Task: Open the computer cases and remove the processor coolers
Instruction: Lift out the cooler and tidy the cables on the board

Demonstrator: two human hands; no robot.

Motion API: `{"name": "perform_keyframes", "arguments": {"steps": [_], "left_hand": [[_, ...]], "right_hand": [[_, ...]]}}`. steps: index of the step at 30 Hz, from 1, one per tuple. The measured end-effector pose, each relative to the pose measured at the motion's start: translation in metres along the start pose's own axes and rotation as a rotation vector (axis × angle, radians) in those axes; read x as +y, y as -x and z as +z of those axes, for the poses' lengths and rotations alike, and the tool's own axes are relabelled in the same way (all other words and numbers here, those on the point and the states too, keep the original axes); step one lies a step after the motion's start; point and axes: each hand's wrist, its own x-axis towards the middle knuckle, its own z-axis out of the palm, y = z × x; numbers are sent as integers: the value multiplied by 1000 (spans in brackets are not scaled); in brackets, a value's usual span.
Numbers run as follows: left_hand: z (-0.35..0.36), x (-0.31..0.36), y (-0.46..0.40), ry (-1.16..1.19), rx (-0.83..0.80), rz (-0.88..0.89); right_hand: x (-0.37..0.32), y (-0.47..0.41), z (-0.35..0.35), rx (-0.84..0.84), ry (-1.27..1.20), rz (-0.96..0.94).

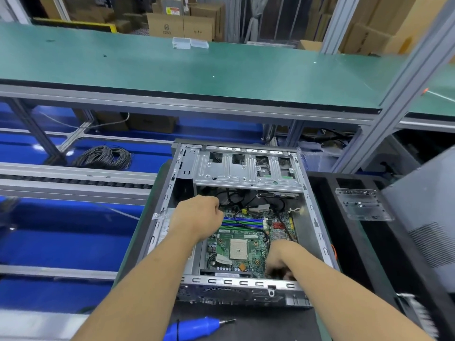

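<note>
Inside the open computer case (pixel 240 217), lying lid-off on the table (pixel 246 321), the left hand (pixel 198 217) is curled at ten o'clock of the bare processor socket (pixel 238 249), though whether it holds anything I cannot tell. The right hand (pixel 280 260) reaches down at four o'clock, its fingers hidden. A blue electric screwdriver (pixel 194 327) lies at six o'clock of the case.

Right hand (pixel 279 260) fingertips blurred, sunk behind the computer case (pixel 242 283) near wall; can't tell what they touch. Left hand (pixel 198 216) fingers curl out of sight. Blue electric screwdriver (pixel 194 327) cut off at btm edge.
</note>
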Motion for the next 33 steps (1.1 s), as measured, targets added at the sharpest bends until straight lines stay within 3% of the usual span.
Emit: {"name": "perform_keyframes", "arguments": {"steps": [6,17,23,33], "left_hand": [[1,1,-1,6,5,1],[2,-1,0,1,16,11],[2,-1,0,4,3,-2],[1,0,1,0,-5,-10]], "right_hand": [[6,0,0,-43,-163,56],[9,0,1,36,-152,16],[3,-5,2,228,-133,-25],[3,-11,2,300,-250,-13]]}}
